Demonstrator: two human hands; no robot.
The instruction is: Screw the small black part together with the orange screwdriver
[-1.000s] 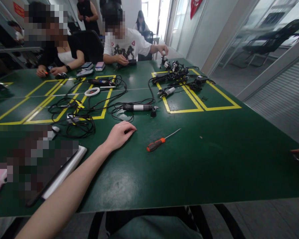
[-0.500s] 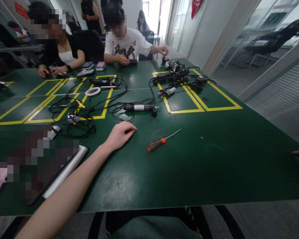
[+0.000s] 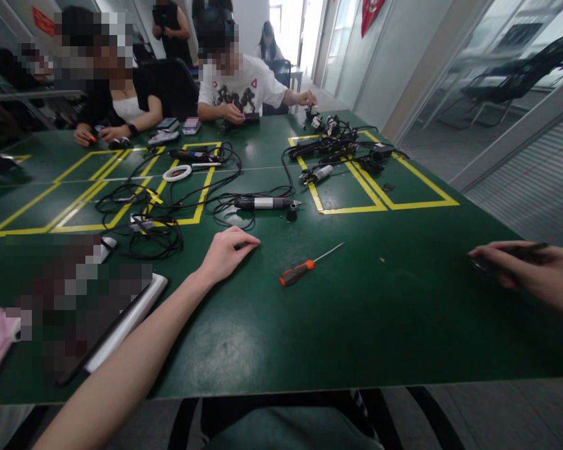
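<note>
My left hand [image 3: 229, 253] rests on the green table [image 3: 356, 337], its fingers drawn together against the thumb, and nothing shows in them. To its right lies a screwdriver [image 3: 297, 273] with a dark grey and orange handle, its thin shaft pointing away to the right. No hand touches it. From the right edge my right hand [image 3: 530, 269] reaches over the table, closed around a black object [image 3: 528, 251]. Blur and the fingers hide what kind of thing that is.
An electric screwdriver [image 3: 263, 203] with a coiled black cable lies beyond my left hand. More cabled tools [image 3: 326, 147] sit around yellow tape frames. Two phone-like slabs [image 3: 131, 325] lie left of my forearm. Two people [image 3: 244, 87] sit across the table, handling small things.
My right hand has come in from the right edge with the black object in it, moving left over the table. My left hand and the screwdriver have stayed in place.
</note>
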